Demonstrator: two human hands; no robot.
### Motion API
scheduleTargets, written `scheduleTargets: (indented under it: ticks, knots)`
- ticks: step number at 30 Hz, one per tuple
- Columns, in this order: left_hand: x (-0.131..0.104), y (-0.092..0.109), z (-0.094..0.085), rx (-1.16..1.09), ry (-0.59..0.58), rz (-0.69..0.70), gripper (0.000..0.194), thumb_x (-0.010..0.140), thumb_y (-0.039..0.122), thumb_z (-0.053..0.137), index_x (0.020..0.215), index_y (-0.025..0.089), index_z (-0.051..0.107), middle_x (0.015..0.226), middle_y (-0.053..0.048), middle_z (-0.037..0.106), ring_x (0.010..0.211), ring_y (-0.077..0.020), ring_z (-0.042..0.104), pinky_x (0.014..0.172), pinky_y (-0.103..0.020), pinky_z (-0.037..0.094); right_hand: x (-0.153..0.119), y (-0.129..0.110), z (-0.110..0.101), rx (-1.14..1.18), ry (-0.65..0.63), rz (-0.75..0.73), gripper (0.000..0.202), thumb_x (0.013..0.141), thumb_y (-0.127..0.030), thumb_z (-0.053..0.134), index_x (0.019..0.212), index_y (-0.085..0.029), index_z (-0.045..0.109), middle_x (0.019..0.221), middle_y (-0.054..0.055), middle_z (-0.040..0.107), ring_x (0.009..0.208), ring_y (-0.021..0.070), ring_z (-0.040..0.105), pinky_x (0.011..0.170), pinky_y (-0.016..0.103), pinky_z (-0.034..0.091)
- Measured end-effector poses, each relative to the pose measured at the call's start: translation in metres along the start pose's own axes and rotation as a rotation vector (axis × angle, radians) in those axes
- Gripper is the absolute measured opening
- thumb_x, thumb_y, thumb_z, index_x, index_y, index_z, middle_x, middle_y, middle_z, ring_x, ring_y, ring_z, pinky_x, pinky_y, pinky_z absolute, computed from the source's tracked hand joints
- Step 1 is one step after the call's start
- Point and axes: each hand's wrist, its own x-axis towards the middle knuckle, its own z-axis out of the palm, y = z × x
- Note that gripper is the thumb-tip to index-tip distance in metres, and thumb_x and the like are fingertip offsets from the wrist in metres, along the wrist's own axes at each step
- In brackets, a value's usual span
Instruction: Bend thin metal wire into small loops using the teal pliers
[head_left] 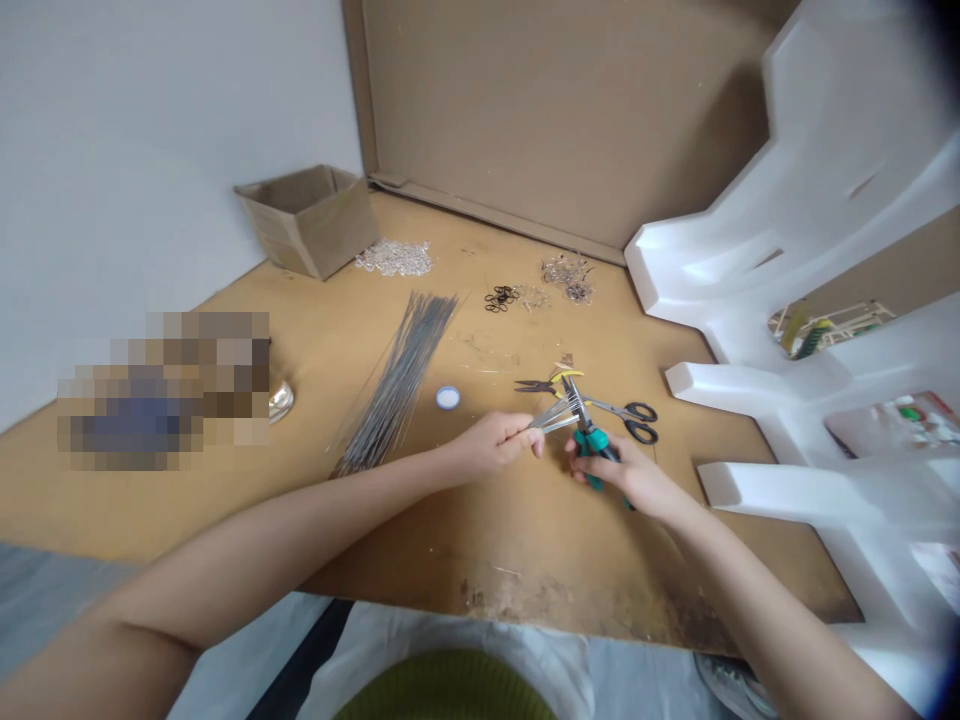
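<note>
Fingers of my left hand point(504, 443) pinch a small bunch of thin metal wires point(556, 414), whose ends fan out to the right. Wrapped round the teal and black handles of the pliers point(592, 442) is my right hand point(611, 468). The pliers' jaws point up and away, at the wire ends; whether they grip any wire is too small to tell. Just behind lie yellow-handled pliers point(551, 384) and black-handled scissors point(626, 412). A large bundle of long grey wires point(401, 385) lies left of my left hand, with a small white and blue round lid point(448, 398) between them.
A cardboard box point(311, 230) stands at the back left beside a pile of clear rings point(395, 257). Black loops point(500, 298) and small metal pieces point(568, 275) lie farther back on the table point(525, 540). White moulded foam point(750, 390) borders the right side.
</note>
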Motion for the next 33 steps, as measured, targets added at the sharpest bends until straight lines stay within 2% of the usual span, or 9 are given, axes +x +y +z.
scheduleTargets:
  ticks: [5, 10, 14, 20, 26, 29, 33]
  knots:
    - [-0.002, 0.0, 0.001, 0.08, 0.013, -0.005, 0.03, 0.084, 0.033, 0.035, 0.074, 0.013, 0.056, 0.05, 0.005, 0.035, 0.047, -0.007, 0.032, 0.048, -0.019, 0.024, -0.001, 0.01, 0.002, -0.2, 0.119, -0.027, 0.012, 0.074, -0.03, 0.05, 0.076, -0.018, 0.05, 0.06, -0.003, 0.048, 0.056, 0.013, 0.045, 0.054, 0.025, 0.034]
    - [-0.001, -0.004, 0.004, 0.099, 0.016, 0.002, 0.032, 0.084, 0.035, 0.035, 0.074, 0.014, 0.057, 0.051, 0.005, 0.036, 0.048, -0.0073, 0.033, 0.048, -0.019, 0.024, -0.002, 0.011, 0.007, -0.371, 0.282, -0.037, 0.02, 0.075, -0.038, 0.049, 0.067, -0.02, 0.043, 0.055, -0.005, 0.037, 0.051, 0.011, 0.035, 0.049, 0.024, 0.028]
    - [0.0, -0.01, 0.004, 0.111, 0.033, -0.047, 0.027, 0.082, 0.032, 0.037, 0.073, 0.014, 0.055, 0.048, 0.006, 0.032, 0.046, -0.0072, 0.031, 0.046, -0.019, 0.022, 0.003, 0.011, 0.012, -0.401, 0.329, -0.002, 0.02, 0.073, -0.036, 0.048, 0.064, -0.02, 0.041, 0.053, -0.005, 0.036, 0.048, 0.0108, 0.035, 0.048, 0.024, 0.027]
    - [0.002, -0.011, 0.001, 0.151, 0.058, -0.049, 0.022, 0.081, 0.028, 0.039, 0.072, 0.014, 0.054, 0.048, 0.006, 0.032, 0.046, -0.0072, 0.03, 0.046, -0.019, 0.022, 0.01, 0.009, 0.012, -0.35, 0.299, 0.027, 0.013, 0.07, -0.031, 0.048, 0.064, -0.02, 0.042, 0.052, -0.005, 0.039, 0.047, 0.011, 0.036, 0.048, 0.023, 0.028]
    - [0.002, -0.004, 0.0, 0.141, 0.088, -0.056, 0.026, 0.083, 0.03, 0.037, 0.071, 0.014, 0.054, 0.048, 0.006, 0.031, 0.046, -0.0071, 0.03, 0.046, -0.019, 0.023, 0.012, 0.007, 0.009, -0.346, 0.318, -0.034, 0.017, 0.071, -0.032, 0.051, 0.063, -0.02, 0.042, 0.052, -0.005, 0.038, 0.048, 0.0105, 0.035, 0.048, 0.024, 0.027]
    - [0.002, 0.0, -0.001, 0.143, 0.084, -0.031, 0.026, 0.083, 0.029, 0.037, 0.071, 0.014, 0.054, 0.049, 0.006, 0.031, 0.046, -0.007, 0.03, 0.047, -0.019, 0.024, 0.011, 0.007, 0.006, -0.259, 0.243, -0.033, 0.018, 0.072, -0.033, 0.051, 0.063, -0.02, 0.042, 0.05, -0.006, 0.04, 0.047, 0.0108, 0.036, 0.048, 0.024, 0.028]
    - [0.001, 0.0, 0.001, 0.151, 0.098, -0.023, 0.025, 0.082, 0.029, 0.037, 0.07, 0.014, 0.053, 0.049, 0.006, 0.031, 0.046, -0.0066, 0.03, 0.048, -0.019, 0.024, 0.011, 0.011, 0.004, -0.093, 0.153, -0.056, 0.009, 0.07, -0.027, 0.052, 0.072, -0.019, 0.049, 0.053, -0.005, 0.047, 0.049, 0.0116, 0.043, 0.05, 0.024, 0.033]
